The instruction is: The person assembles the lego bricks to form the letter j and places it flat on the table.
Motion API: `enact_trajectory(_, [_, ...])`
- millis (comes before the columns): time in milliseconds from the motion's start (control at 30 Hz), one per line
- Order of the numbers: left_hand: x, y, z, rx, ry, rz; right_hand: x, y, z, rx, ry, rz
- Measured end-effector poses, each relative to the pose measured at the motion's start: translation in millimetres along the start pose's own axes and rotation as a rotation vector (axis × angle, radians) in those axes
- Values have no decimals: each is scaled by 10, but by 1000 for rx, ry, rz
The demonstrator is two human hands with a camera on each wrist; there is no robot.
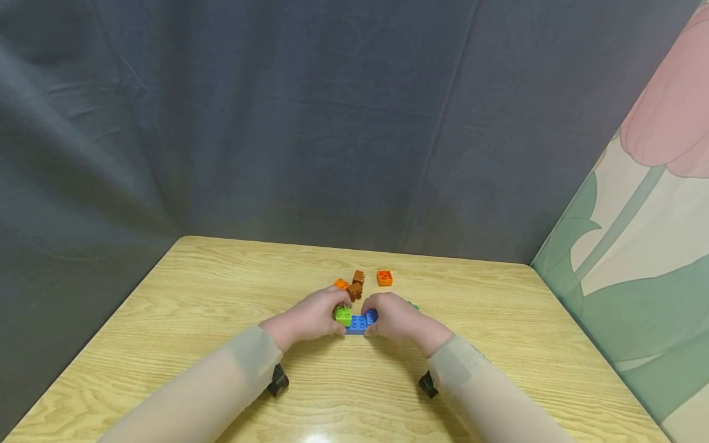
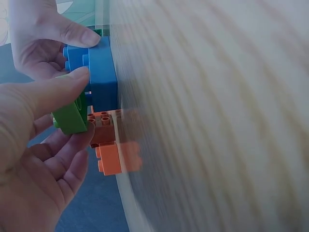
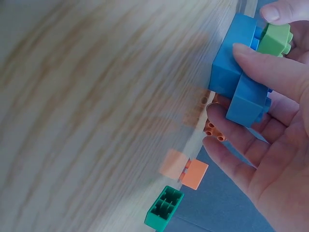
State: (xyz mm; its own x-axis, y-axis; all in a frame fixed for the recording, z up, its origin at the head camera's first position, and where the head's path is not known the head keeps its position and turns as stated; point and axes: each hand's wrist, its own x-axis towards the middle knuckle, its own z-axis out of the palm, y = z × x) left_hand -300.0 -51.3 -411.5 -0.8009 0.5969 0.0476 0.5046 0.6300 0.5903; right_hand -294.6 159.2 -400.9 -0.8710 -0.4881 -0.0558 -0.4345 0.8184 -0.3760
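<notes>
My left hand [image 1: 316, 315] pinches a light green toy brick [image 1: 343, 316] between thumb and fingers at the left end of a long blue brick [image 1: 356, 327]. In the left wrist view the green brick [image 2: 71, 118] sits tilted against the blue studs. On the other side, my right hand [image 1: 396, 317] grips a smaller blue brick [image 1: 372, 317] at the long brick's right end. The right wrist view shows this smaller brick [image 3: 247, 102] jutting past the end of the long one, with the right thumb lying across both.
Behind the hands lie brown bricks [image 1: 355, 291], an orange brick [image 1: 340, 283] and another orange brick [image 1: 384, 279]. A dark green brick [image 3: 164, 209] lies hollow side showing, mostly hidden by the right hand in the head view. A grey curtain [image 1: 332, 123] hangs behind the wooden table [image 1: 221, 277].
</notes>
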Motion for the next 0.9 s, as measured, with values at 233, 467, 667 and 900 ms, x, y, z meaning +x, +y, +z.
enact_trajectory(233, [15,1,22,4,-6,-9,-1,17,8,10,2,-3])
enact_trajectory(467, [38,2,42,17,-26,-27,-15,7,-6,18,3,-6])
enact_trajectory(667, [50,14,42,40,-20,-19,-21,2,-11,14,2,-2])
enact_trajectory(900, [37,15,47,73,-24,5,-19,-3,-6,24,0,4])
